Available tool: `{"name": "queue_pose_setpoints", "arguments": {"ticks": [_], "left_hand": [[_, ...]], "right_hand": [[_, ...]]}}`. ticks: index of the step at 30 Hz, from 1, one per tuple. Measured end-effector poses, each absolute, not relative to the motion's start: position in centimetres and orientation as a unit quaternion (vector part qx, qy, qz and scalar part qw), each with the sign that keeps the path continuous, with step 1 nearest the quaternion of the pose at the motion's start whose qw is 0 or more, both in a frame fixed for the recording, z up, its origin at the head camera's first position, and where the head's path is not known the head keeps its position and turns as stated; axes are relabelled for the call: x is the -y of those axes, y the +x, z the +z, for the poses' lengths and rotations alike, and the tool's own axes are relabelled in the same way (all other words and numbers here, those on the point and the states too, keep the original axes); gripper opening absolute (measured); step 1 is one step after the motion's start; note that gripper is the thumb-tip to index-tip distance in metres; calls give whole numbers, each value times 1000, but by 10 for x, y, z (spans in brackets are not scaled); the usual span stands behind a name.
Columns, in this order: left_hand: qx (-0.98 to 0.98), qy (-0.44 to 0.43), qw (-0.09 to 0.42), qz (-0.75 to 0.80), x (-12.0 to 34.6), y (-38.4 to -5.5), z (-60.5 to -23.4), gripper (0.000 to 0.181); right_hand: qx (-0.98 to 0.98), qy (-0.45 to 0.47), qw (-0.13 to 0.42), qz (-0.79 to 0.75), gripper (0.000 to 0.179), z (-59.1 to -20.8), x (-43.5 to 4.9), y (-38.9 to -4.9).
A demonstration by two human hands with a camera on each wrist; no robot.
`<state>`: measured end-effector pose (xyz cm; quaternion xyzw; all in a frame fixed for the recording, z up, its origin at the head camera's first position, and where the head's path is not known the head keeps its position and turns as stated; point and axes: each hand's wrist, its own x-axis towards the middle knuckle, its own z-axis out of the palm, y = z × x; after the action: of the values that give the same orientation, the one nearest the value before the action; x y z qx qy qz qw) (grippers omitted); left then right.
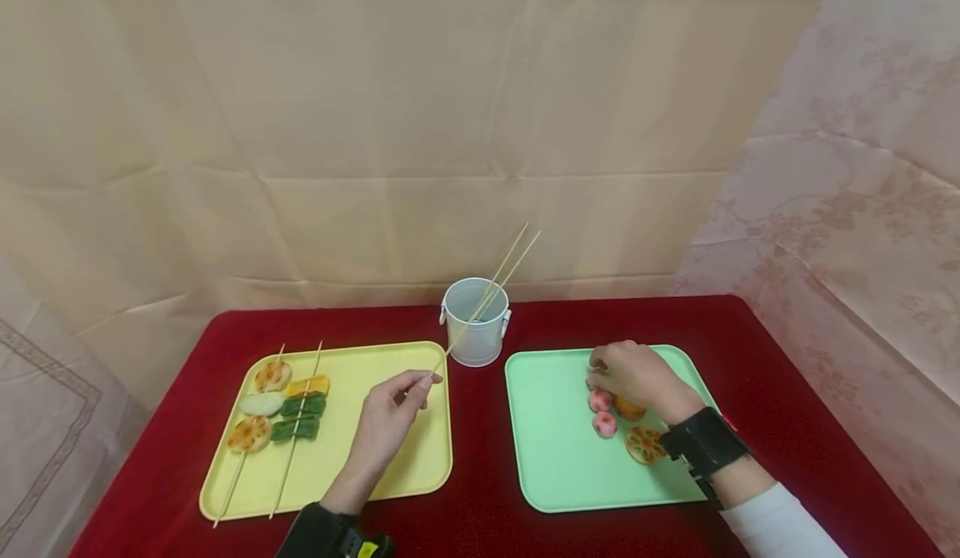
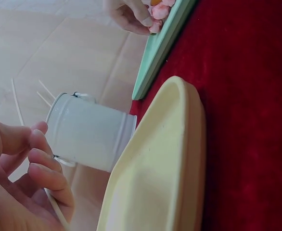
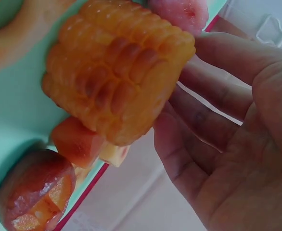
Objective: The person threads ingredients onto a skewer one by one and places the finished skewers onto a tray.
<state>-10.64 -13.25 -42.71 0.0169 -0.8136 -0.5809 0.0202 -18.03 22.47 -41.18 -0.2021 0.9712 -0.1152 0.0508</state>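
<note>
My left hand [image 1: 392, 414] pinches a thin wooden skewer [image 1: 450, 349] between thumb and fingertips, above the right edge of the yellow tray [image 1: 375, 479]. Bare of food where it shows, the skewer slants up in front of the white bucket [image 1: 474, 343]. Over the green tray [image 1: 555, 470], my right hand [image 1: 637, 374] has its fingertips at the far end of a row of pink round pieces [image 1: 602, 399]. The left wrist view shows its thumb and finger pinching one pink piece [image 2: 156, 26]. A grilled corn piece [image 3: 117, 72] lies close beside that hand.
Two loaded skewers [image 1: 249, 434] [image 1: 300, 414] lie on the yellow tray's left side. In the bucket stand more bare skewers [image 1: 517, 245]. A lotus root slice [image 1: 643, 444] sits on the green tray, near a brown scored piece [image 3: 35, 192] and an orange cube [image 3: 76, 142]. Red cloth [image 1: 480, 458] covers the table.
</note>
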Motion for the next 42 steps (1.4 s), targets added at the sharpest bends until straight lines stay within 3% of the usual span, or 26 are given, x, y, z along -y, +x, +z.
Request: {"name": "queue_pose_setpoints", "arguments": {"ticks": [4, 12, 24, 33, 42], "left_hand": [[821, 10, 25, -571, 132, -106, -429, 17], [821, 8, 28, -570, 132, -106, -431, 16], [822, -18, 25, -568, 129, -99, -430, 16], [839, -53, 16, -542, 125, -94, -432, 14], [843, -57, 6, -535, 124, -92, -432, 10]], "right_hand": [[-971, -197, 55, -122, 6, -413, -224, -181], [-965, -173, 64, -184, 14, -414, -223, -182], [-883, -97, 14, -458, 38, -403, -202, -171], [-778, -31, 34, -627, 52, -403, -170, -165], [-628, -6, 46, -777, 47, -407, -150, -165]]}}
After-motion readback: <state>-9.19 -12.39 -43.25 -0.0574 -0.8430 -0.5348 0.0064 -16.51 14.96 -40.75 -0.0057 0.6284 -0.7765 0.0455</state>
